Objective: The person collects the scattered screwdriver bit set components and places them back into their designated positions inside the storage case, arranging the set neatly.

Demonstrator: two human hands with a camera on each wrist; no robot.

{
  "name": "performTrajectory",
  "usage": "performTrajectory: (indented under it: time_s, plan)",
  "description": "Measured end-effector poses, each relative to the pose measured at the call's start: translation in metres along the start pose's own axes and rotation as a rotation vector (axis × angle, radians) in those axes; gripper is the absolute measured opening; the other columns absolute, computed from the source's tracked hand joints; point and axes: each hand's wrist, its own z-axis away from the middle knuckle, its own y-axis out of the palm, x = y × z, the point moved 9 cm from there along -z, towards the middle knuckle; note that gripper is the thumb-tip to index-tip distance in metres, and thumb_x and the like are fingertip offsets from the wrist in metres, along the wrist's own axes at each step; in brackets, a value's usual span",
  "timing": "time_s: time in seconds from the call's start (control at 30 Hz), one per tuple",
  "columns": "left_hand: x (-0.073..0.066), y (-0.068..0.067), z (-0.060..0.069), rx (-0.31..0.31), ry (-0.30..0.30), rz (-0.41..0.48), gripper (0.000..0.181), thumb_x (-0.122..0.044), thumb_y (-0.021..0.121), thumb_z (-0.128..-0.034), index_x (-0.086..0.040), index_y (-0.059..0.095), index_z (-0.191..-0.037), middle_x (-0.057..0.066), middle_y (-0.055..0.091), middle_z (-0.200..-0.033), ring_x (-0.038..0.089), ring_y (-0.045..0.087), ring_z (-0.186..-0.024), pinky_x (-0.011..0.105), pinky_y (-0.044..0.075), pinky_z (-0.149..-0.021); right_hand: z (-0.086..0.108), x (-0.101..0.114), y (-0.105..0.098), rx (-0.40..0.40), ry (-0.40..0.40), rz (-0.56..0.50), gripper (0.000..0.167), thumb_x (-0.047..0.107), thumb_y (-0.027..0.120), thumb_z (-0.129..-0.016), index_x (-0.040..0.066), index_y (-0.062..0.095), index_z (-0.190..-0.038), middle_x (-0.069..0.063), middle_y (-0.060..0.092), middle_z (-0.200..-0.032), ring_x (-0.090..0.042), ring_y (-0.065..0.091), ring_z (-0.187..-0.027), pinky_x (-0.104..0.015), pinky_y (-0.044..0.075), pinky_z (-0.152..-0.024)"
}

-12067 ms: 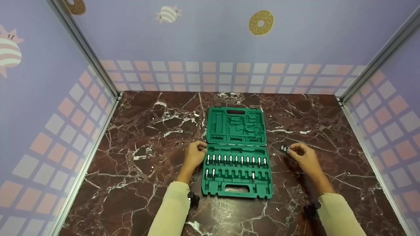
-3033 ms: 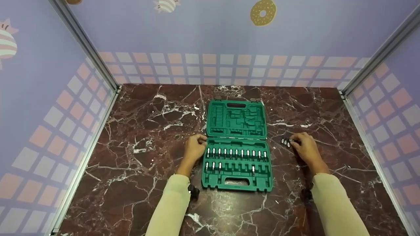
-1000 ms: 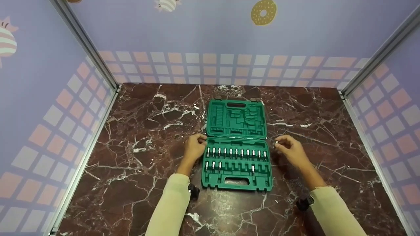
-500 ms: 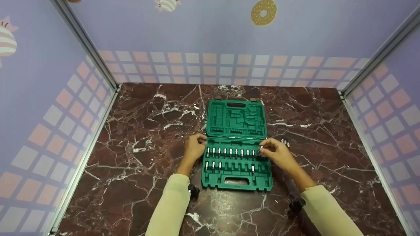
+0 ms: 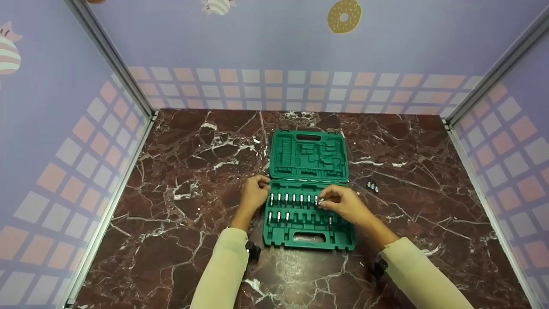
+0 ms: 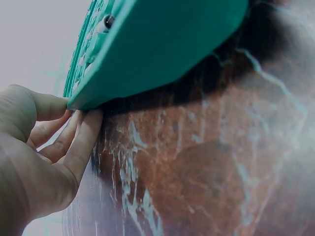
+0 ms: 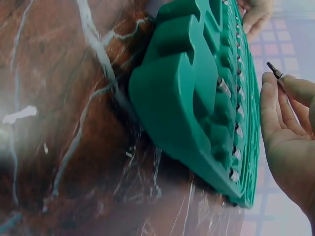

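A green plastic socket case (image 5: 279, 240) lies open on the table, lid (image 5: 291, 148) folded away from me. My left hand (image 5: 254, 193) holds its left edge, thumb on the rim and fingers against the side in the left wrist view. Above the case, my right hand (image 5: 343, 206) pinches a bit socket (image 7: 274, 70) between thumb and fingertips, its dark tip pointing up and away from the fingers. Several bit sockets (image 5: 286, 199) fill the upper row, partly hidden by this hand. The lower row has three bit sockets (image 5: 279, 218) at left and a single bit socket (image 5: 330, 222) at right.
A few loose bit sockets (image 5: 372, 187) lie close together on the dark marbled table (image 5: 193, 257), right of the case. Patterned panels (image 5: 274, 43) stand at the back and both sides.
Over the seconds, a third bit socket has appeared in the lower row's left group. My right hand has carried another from the loose ones leftward over the case. The left hand stays put.
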Motion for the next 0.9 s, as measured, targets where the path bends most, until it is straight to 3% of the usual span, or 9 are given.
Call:
performTrajectory:
  time_s: [0.27,0.47,0.9]
  plan:
    - [-0.001,-0.001,0.0,-0.002,0.027,0.003,0.012,-0.002,0.071,-0.0904,-0.007,0.077,-0.1,0.01,0.076,-0.093,0.029,0.07,-0.089,0.046,0.055,-0.084,-0.004,0.007,0.023,0.049,0.003,0.129,0.015,0.009,0.073,-0.095,0.01,0.072,-0.11,-0.009,0.073,-0.109,-0.021,0.073,-0.098,-0.031,0.059,-0.082]
    - [-0.001,0.0,0.0,0.001,0.025,0.001,0.012,-0.003,0.071,-0.0908,-0.007,0.077,-0.1,0.009,0.075,-0.093,0.028,0.07,-0.089,0.045,0.055,-0.084,-0.008,0.01,0.04,0.084,-0.001,0.15,0.015,0.004,0.072,-0.095,0.006,0.072,-0.109,-0.009,0.073,-0.107,-0.021,0.073,-0.096,-0.029,0.06,-0.08]
    - [-0.001,0.0,-0.001,-0.003,0.011,-0.007,0.013,-0.001,0.071,-0.0893,-0.007,0.077,-0.1,0.009,0.077,-0.093,0.029,0.071,-0.091,0.046,0.055,-0.087,-0.015,0.022,0.061,0.081,-0.069,0.342,0.011,0.009,0.077,-0.092,0.008,0.073,-0.102,-0.002,0.076,-0.095,-0.015,0.073,-0.088,-0.03,0.059,-0.077]
